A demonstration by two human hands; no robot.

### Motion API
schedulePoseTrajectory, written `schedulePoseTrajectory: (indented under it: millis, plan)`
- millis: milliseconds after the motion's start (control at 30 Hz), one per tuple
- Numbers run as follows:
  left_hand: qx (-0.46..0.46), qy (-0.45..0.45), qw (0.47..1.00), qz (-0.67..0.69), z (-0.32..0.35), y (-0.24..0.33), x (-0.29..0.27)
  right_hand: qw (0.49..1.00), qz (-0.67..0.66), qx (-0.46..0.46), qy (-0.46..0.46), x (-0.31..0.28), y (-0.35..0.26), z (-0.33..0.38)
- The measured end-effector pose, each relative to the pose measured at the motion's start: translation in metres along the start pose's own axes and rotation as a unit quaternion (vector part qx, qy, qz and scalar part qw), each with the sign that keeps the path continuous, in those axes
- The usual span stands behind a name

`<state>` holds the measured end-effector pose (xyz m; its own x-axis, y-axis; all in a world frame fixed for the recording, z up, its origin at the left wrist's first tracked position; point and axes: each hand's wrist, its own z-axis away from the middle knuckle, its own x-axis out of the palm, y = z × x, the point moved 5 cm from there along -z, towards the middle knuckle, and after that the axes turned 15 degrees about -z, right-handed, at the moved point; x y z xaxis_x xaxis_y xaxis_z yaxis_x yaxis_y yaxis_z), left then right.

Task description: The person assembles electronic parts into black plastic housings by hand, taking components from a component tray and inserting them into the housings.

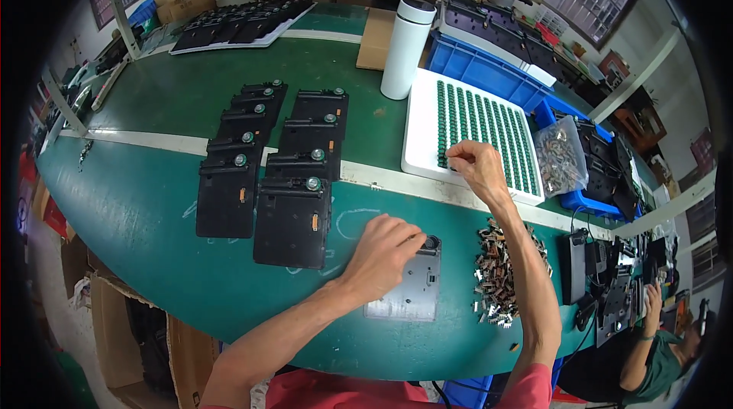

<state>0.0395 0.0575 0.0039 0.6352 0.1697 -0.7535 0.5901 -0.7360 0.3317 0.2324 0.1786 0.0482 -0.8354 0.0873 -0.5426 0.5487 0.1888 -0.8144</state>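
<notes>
Grey plastic, the flat plate (408, 290) lay on the green table (153, 203) near its front edge, with the left hand (385, 248) curled over its top end, fingers pressed by a small black knob (432, 242). Just right sat a heap of small metal parts (500, 271). Left stood two rows of black plates (267, 172). The right hand (477, 166) pinched a green piece on the white tray (420, 126). Behind stood a white bottle (405, 46).

Grey plate (408, 294) lies flat on green counter (137, 203), black knob at its top right corner, left part covered. White tray (424, 130) w/ rows of green caps sits beyond, near right.
</notes>
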Motion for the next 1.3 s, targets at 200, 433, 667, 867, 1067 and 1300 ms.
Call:
schedulePoseTrajectory:
  millis: [200, 433, 667, 867, 1067, 1300]
  plan:
    - [-0.014, -0.022, 1.000, -0.001, 0.005, -0.002, 0.001, 0.999, 0.028, -0.029, 0.010, 0.007, 0.013, -0.049]
    - [-0.024, -0.033, 0.999, 0.004, 0.002, 0.001, 0.001, 0.993, 0.067, -0.012, 0.101, -0.002, 0.042, -0.127]
    - [-0.052, -0.062, 0.997, 0.020, -0.002, 0.001, -0.004, 0.978, 0.147, -0.041, 0.142, 0.008, 0.074, -0.204]
    - [-0.063, -0.087, 0.994, 0.027, -0.002, 0.000, -0.005, 0.982, 0.153, -0.034, 0.105, 0.009, 0.079, -0.226]
    - [-0.033, -0.087, 0.995, 0.020, -0.001, -0.002, -0.001, 0.981, 0.172, -0.081, 0.039, 0.008, 0.080, -0.228]
    - [-0.035, -0.092, 0.995, 0.014, -0.002, -0.002, -0.001, 0.969, 0.228, -0.086, 0.043, 0.015, 0.084, -0.226]
